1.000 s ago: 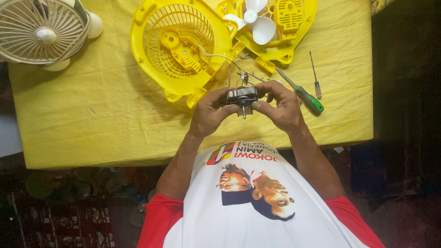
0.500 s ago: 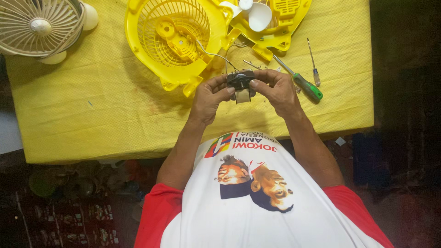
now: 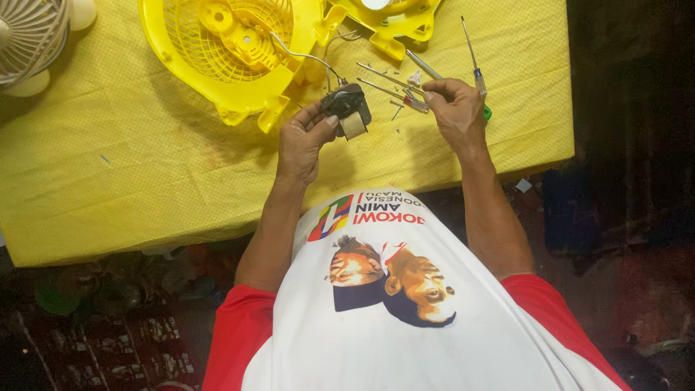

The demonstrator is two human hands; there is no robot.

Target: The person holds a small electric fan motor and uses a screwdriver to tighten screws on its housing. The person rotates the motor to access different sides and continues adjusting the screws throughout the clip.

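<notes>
1. Holding a small dark motor (image 3: pixel 347 108) just above the surface (image 3: pixel 108 181) at centre top of the frame, the left hand (image 3: pixel 304 141) clasps it between thumb and fingers.
2. Thin wires (image 3: pixel 304 56) run from the motor up to the yellow fan housing (image 3: pixel 217 43) at upper left, so the motor is tethered.
3. The right hand (image 3: pixel 452 108), just right of the motor, pinches a slim tool (image 3: pixel 394 93) at its red collar. The tool's tip points toward the motor.
4. A green-handled screwdriver (image 3: pixel 434 72) and a thin screwdriver (image 3: pixel 472 51) lie near that hand. A white fan (image 3: pixel 29 36) sits in the far upper left corner.
5. The step in hand looks like work on the freed motor with the fan body opened up.
6. Any next move calls for steadying the motor, setting the tool tip precisely, and sparing the wires from strain.
</notes>
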